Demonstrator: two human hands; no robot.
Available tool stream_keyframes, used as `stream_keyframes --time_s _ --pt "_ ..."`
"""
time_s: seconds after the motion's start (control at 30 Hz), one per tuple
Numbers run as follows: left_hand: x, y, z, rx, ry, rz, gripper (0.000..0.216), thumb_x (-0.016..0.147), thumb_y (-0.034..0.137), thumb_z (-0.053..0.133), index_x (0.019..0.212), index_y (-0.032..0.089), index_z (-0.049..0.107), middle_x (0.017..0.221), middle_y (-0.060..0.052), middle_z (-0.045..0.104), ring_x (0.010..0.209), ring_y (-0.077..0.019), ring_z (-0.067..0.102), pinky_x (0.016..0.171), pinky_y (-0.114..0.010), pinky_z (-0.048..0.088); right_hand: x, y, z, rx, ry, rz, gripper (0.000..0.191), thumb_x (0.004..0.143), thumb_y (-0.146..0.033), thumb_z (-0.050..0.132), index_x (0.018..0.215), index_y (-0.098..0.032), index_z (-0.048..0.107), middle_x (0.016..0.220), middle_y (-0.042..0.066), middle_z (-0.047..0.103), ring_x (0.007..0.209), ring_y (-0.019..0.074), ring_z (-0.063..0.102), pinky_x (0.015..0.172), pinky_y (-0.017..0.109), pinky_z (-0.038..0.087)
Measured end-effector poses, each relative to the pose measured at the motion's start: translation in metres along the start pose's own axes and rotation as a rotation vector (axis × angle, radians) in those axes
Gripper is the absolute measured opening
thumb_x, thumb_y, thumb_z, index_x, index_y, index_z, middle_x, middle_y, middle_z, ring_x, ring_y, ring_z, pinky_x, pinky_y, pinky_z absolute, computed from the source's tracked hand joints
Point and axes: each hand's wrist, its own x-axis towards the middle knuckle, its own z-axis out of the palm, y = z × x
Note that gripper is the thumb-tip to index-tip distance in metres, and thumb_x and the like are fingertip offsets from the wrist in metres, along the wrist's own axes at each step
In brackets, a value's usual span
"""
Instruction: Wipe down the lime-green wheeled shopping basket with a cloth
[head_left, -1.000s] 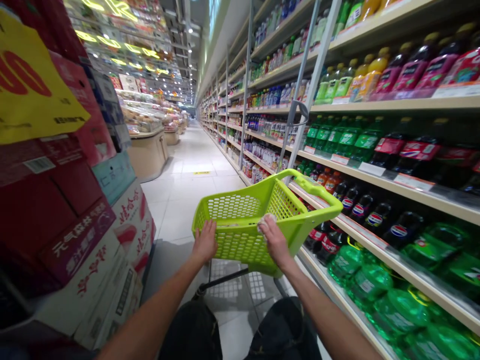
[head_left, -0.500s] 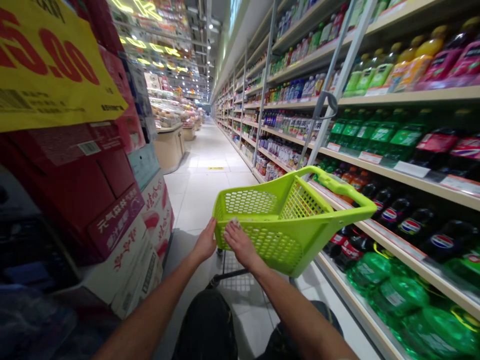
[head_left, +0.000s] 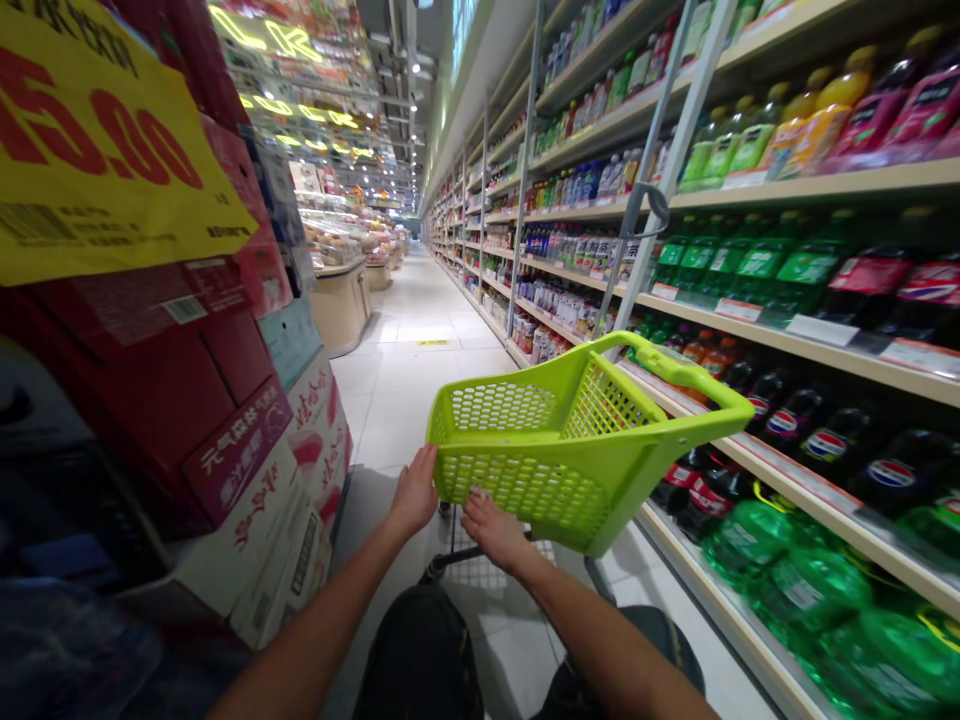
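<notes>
A lime-green plastic shopping basket [head_left: 525,440] sits tilted on a wheeled frame [head_left: 480,560] in a supermarket aisle, with its long handle [head_left: 686,375] pointing right toward the drink shelves. My left hand [head_left: 415,492] grips the basket's near left corner, with the fingers wrapped round the edge. My right hand [head_left: 491,525] presses against the bottom edge of the basket's near wall. A small pale cloth [head_left: 472,493] peeks out at its fingertips. My knees [head_left: 420,650] show below, low to the floor.
Shelves of green, dark and orange soda bottles [head_left: 795,270] run along the right. Stacked red and white cartons [head_left: 225,430] under a yellow price sign [head_left: 97,160] close in on the left. The tiled aisle floor [head_left: 405,370] stretches ahead past display counters [head_left: 341,300].
My right hand slid from the basket's right side, across its near rim, down to the lower edge. The left hand stayed on the corner. The view shifted closer to the basket.
</notes>
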Motion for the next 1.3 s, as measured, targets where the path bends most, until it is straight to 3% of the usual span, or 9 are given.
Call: stream_keyframes --time_s 0.17,0.27,0.37,0.53,0.73,0.93,1.0,1.17,1.3 --pt "0.004 0.034 -0.006 0.174 -0.048 -0.051 0.067 0.067 -0.001 0.034 0.132 0.011 0.030 0.141 -0.011 0.029 0.132 -0.0218 0.022 0.104 -0.047 0.026 0.027 0.017 -0.028 -0.025 0.117 0.135 0.028 0.087 -0.014 0.041 0.111 -0.016 0.056 0.125 0.011 0.051 0.129 0.0209 0.029 0.101 0.042 0.035" --pt "0.010 0.051 -0.005 0.266 -0.091 0.018 0.064 0.069 0.000 0.032 0.132 0.011 0.031 0.141 -0.011 0.029 0.132 -0.0216 0.022 0.106 -0.048 0.021 0.042 0.045 -0.050 -0.100 0.073 0.200 0.029 0.086 -0.014 0.042 0.111 -0.017 0.056 0.120 0.012 0.055 0.124 0.0219 0.037 0.098 0.042 0.037" --pt "0.010 0.054 -0.005 0.328 -0.105 0.048 0.065 0.070 0.000 0.031 0.132 0.015 0.032 0.141 -0.009 0.030 0.131 -0.0225 0.023 0.105 -0.054 0.018 0.007 0.086 -0.088 -0.183 0.001 0.228 0.030 0.086 -0.014 0.041 0.111 -0.019 0.057 0.115 0.009 0.058 0.119 0.0201 0.043 0.096 0.040 0.040" --pt "0.011 0.067 0.000 0.373 -0.100 0.028 0.067 0.069 -0.002 0.030 0.134 0.016 0.029 0.142 -0.008 0.028 0.132 -0.0235 0.021 0.103 -0.057 0.017 -0.063 0.136 -0.154 -0.387 0.107 0.503 0.035 0.085 -0.010 0.035 0.112 -0.018 0.056 0.122 0.012 0.053 0.123 0.0237 0.037 0.098 0.045 0.036" --pt "0.020 0.118 0.015 0.340 -0.190 0.187 0.073 0.066 -0.003 0.030 0.136 0.016 0.024 0.144 -0.007 0.024 0.133 -0.0225 0.017 0.104 -0.057 0.016 -0.055 0.135 -0.149 -0.383 0.046 0.352 0.029 0.085 -0.011 0.039 0.103 -0.018 0.060 0.115 0.008 0.058 0.118 0.0199 0.042 0.096 0.040 0.039" --pt "0.020 0.115 0.012 0.395 -0.188 0.188 0.074 0.066 -0.005 0.028 0.135 0.018 0.025 0.144 -0.005 0.023 0.133 -0.0225 0.018 0.103 -0.057 0.018 -0.088 0.194 -0.235 -0.576 0.135 0.663 0.031 0.084 -0.011 0.036 0.104 -0.015 0.059 0.119 0.015 0.053 0.118 0.0252 0.041 0.097 0.047 0.034" --pt "0.020 0.115 0.011 0.391 -0.193 0.168 0.073 0.065 -0.003 0.030 0.135 0.017 0.025 0.144 -0.005 0.022 0.133 -0.0233 0.018 0.103 -0.056 0.019 -0.085 0.195 -0.233 -0.573 0.162 0.663 0.031 0.084 -0.012 0.034 0.103 -0.012 0.059 0.117 0.018 0.053 0.117 0.0272 0.042 0.095 0.050 0.034" --pt "0.023 0.115 0.011 0.347 -0.206 0.149 0.077 0.063 -0.001 0.034 0.136 0.019 0.024 0.144 -0.006 0.023 0.133 -0.0231 0.016 0.102 -0.057 0.019 -0.064 0.169 -0.185 -0.395 0.010 0.334 0.030 0.085 -0.016 0.036 0.100 -0.023 0.061 0.111 0.004 0.059 0.112 0.0165 0.047 0.096 0.035 0.039" --pt "0.025 0.108 0.011 0.303 -0.224 0.189 0.077 0.061 0.000 0.036 0.135 0.019 0.025 0.143 -0.006 0.025 0.133 -0.0217 0.017 0.103 -0.057 0.017 -0.081 0.196 -0.224 -0.465 0.056 0.517 0.030 0.084 -0.019 0.038 0.105 -0.019 0.060 0.116 0.010 0.055 0.115 0.0225 0.044 0.097 0.041 0.036"
